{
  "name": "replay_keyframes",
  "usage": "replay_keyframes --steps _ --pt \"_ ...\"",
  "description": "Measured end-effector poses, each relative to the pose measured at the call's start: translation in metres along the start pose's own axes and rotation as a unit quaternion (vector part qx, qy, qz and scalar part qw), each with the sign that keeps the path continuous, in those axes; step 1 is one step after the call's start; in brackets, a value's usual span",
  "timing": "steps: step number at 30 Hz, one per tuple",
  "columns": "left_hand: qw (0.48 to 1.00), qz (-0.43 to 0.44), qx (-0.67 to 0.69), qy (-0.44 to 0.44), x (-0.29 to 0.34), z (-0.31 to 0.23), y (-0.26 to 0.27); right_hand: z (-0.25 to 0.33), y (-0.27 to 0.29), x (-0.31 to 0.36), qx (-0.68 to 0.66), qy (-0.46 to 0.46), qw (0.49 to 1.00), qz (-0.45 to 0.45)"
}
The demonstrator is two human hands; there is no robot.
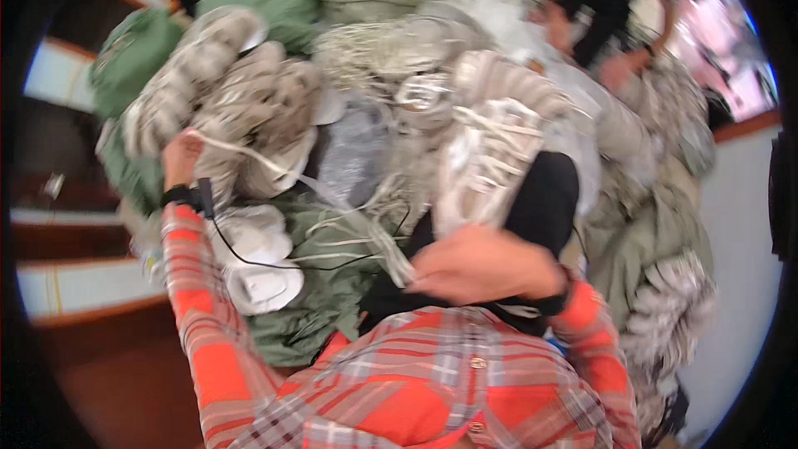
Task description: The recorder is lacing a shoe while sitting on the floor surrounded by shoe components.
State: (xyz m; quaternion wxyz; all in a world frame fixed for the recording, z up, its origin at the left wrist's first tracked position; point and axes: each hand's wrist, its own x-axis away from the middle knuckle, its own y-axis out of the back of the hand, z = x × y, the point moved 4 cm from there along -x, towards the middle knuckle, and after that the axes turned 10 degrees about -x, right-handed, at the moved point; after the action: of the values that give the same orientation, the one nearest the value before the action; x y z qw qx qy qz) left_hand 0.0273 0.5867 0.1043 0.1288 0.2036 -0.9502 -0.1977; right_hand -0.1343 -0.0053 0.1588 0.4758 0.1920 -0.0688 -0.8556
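My left hand (pixel 181 158) is out at the left, its fingers closed on the end of a pale shoelace (pixel 237 148). That lace stretches right and down toward a loose bundle of cream shoelaces (pixel 391 249). My right hand (pixel 490 266), smeared by motion, is in front of my body with its fingers closed at the lower end of the bundle. Just beyond it, a pale pink-white shoe upper (pixel 486 158) with crossed laces rests against my black-clothed leg (pixel 544 199). The right fingertips are too blurred to show in detail.
Stacks of beige shoe uppers (pixel 249 91) and green cloth sacks (pixel 258 0) crowd the left and far side. White insole-shaped pieces (pixel 258 258) and a clear-wrapped grey bundle (pixel 356 150) lie nearby. A black cable (pixel 307 268) trails from my left wrist. Another person's arms (pixel 615 66) show at far right.
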Motion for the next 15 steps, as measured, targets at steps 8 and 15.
replay_keyframes --steps 8,15 --pt "0.881 0.448 0.022 -0.151 0.188 -0.135 -0.347 -0.062 0.044 0.062 0.031 -0.290 0.862 -0.414" --pt "0.791 0.533 -0.188 -0.233 0.258 -0.114 -0.423 -0.075 0.034 0.075 -0.223 -0.384 0.812 -0.378"
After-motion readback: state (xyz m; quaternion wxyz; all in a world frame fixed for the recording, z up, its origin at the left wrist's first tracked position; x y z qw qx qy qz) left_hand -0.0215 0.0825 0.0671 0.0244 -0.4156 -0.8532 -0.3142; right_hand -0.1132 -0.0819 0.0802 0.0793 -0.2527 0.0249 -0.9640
